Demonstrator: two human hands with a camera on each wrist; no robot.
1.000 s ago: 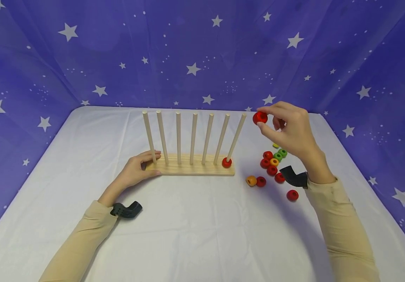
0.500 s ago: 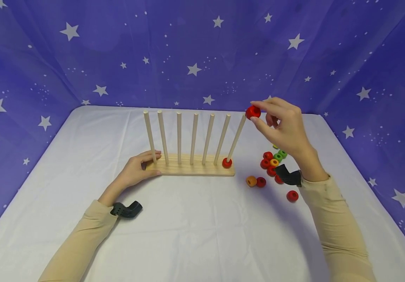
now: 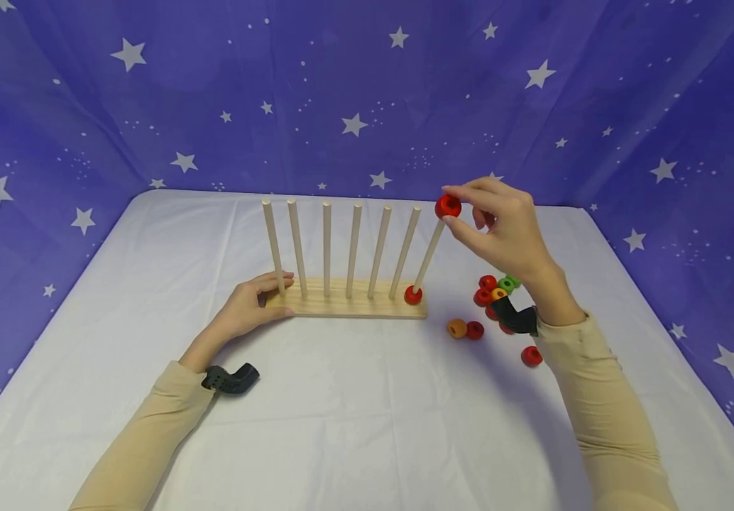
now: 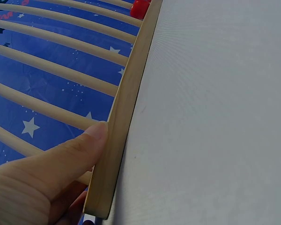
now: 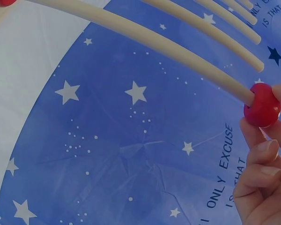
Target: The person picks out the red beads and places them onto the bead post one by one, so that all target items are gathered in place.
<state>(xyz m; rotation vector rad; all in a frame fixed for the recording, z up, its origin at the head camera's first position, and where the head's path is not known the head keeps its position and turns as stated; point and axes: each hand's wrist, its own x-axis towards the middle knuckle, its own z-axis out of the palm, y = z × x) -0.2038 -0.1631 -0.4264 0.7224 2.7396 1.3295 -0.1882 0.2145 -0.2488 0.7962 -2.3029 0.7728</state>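
Observation:
A pale wooden peg board with several upright rods stands on the table. My left hand grips its left end, the thumb along the front edge and the fingers behind; the left wrist view shows the thumb against the board. Between thumb and fingertips my right hand pinches a red bead at the top of the rightmost rod. In the right wrist view, the rod's tip enters the hole of that bead. Another red bead sits at the foot of the same rod.
Loose red, green and yellow beads lie right of the board, partly hidden by the right wrist's black mount. An orange bead and a red one touch nearer the front. A single red bead lies farther right. Starry purple cloth surrounds the table.
My right hand has moved left with the red bead, from beside the rightmost rod onto its tip. The left hand has stayed on the board.

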